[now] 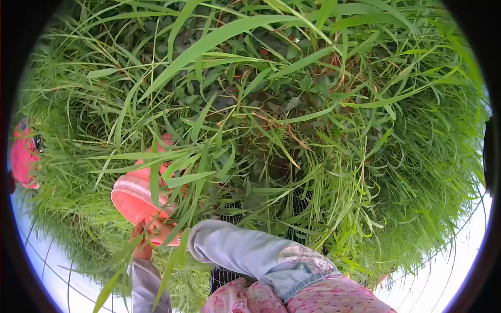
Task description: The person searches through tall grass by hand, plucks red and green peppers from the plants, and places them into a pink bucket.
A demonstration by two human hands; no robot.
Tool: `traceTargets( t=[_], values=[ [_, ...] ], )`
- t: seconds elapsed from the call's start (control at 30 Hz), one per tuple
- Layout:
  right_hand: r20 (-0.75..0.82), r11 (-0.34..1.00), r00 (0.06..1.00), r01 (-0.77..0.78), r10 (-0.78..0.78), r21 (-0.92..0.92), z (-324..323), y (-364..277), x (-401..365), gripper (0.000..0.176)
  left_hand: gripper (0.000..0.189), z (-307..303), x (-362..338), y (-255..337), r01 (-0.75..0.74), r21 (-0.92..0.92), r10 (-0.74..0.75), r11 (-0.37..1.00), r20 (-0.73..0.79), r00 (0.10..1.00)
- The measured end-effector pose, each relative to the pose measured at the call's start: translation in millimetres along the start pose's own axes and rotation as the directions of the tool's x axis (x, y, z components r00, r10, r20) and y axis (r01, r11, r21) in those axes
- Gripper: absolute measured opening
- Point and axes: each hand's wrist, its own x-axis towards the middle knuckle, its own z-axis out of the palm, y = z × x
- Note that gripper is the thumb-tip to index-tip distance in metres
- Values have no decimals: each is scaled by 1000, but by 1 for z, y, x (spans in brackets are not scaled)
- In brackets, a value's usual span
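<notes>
An orange plastic bucket [136, 201] lies tilted in the grass at the lower left, partly covered by long blades. My left hand [141, 241] comes up from below in a grey sleeve, its fingers closed at the bucket's near rim. Across my body reaches my right arm, in a light grey-blue sleeve. My right hand [163, 228] is beside the left one at the bucket, its fingers curled and partly hidden by grass. What the right fingers hold does not show. Small red pieces [166, 168] show between the leaves at the bucket's far side.
Tall grass [235, 44] surrounds me, with low leafy plants [209, 86] and a few red spots among them. Another person in pink clothing [23, 156] is at the far left edge. My pink patterned clothing [334, 297] fills the bottom.
</notes>
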Motion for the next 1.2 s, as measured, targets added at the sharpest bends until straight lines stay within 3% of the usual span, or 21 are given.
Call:
traceTargets(
  t=[0.07, 0.1, 0.13, 0.23, 0.33, 0.43, 0.5, 0.6, 0.67, 0.73, 0.77, 0.8, 0.87, 0.97, 1.0, 1.03, 1.07, 1.1, 1.13, 1.17, 1.2],
  values=[
    [-19, 994, 1000, 4, -6, -109, 4, 17, 19, 53, 53, 42, 9, 13, -112, 696, 205, 709, -52, 977],
    [-27, 986, 1000, 3, -7, -166, 2, 23, 26, 52, 53, 68, 8, 25, -236, 931, 316, 280, 143, 938],
    [-35, 975, 999, 0, -8, -221, -2, 28, 31, 52, 53, 95, 6, 37, -256, 940, 411, -224, 329, 850],
    [2, 911, 999, -49, 54, -411, -14, -10, 13, 51, 39, 106, 4, 51, -182, 910, 374, -373, 327, 868],
    [281, 993, 958, 84, -58, -83, -25, 88, 47, 40, 22, 196, -21, 92, 68, 994, 164, -90, -53, 985],
    [336, 993, 941, 68, -31, -100, -51, 37, -20, 30, 13, 277, -33, 117, -280, 871, 475, 404, 61, 878],
    [424, 973, 903, 36, 66, -229, -80, -6, -68, 27, 15, 352, -37, 143, -509, 802, 374, 313, 388, 842],
    [465, 936, 834, -155, 296, -317, -138, -105, -150, 29, 14, 450, -13, 137, -773, 580, 64, 257, 788, 613],
    [254, 944, 929, -200, 268, -264, -188, -149, -188, 26, 18, 488, 11, 107, -878, 472, -215, 82, 868, 447],
    [-167, 867, 967, -249, 194, -433, -241, -182, -199, 26, 24, 478, 26, 61, -858, 478, -405, -189, 758, 512],
    [-303, 655, 944, -149, -127, -741, -252, -200, -205, 23, 26, 461, 35, 34, -813, 439, -491, -383, 649, 581],
    [-272, 487, 942, -147, -196, -861, -283, -197, -188, 25, 29, 444, 40, 12, -748, 359, -545, -559, 521, 657],
    [-278, 339, 886, -149, -372, -929, -317, -198, -147, 32, 30, 430, 41, -17, -724, 381, -492, -575, 546, 678],
    [-342, 203, 869, -286, -358, -937, -298, -269, -136, 45, 30, 446, 45, -33, -686, 482, -378, -545, 588, 715],
    [-417, -423, 817, -567, -398, -706, -311, -277, -125, 44, 30, 450, 45, -38, -671, 530, -333, -518, 598, 729],
    [-434, -818, 764, -566, -477, -98, -329, -279, -110, 44, 30, 452, 49, -40, -665, 521, -294, -535, 624, 724],
    [-384, -773, 741, -280, -551, 570, -347, -280, -97, 43, 30, 458, 56, -42, -659, 514, -252, -549, 650, 717],
    [-295, -302, 761, 137, -578, 943, -360, -285, -92, 43, 30, 463, 62, -45, -655, 510, -210, -558, 676, 706],
    [-194, -583, 707, -361, -680, 728, -379, -295, -101, 44, 24, 467, 68, -45, -623, 496, -230, -604, 640, 733],
    [-172, -619, 596, -742, -785, 257, -395, -316, -131, 46, 23, 468, 74, -48, -586, 472, -233, -658, 613, 755],
    [-239, -400, 472, -868, -849, -294, -411, -333, -165, 47, 23, 466, 80, -52, -546, 447, -231, -708, 584, 778]
  ],
)
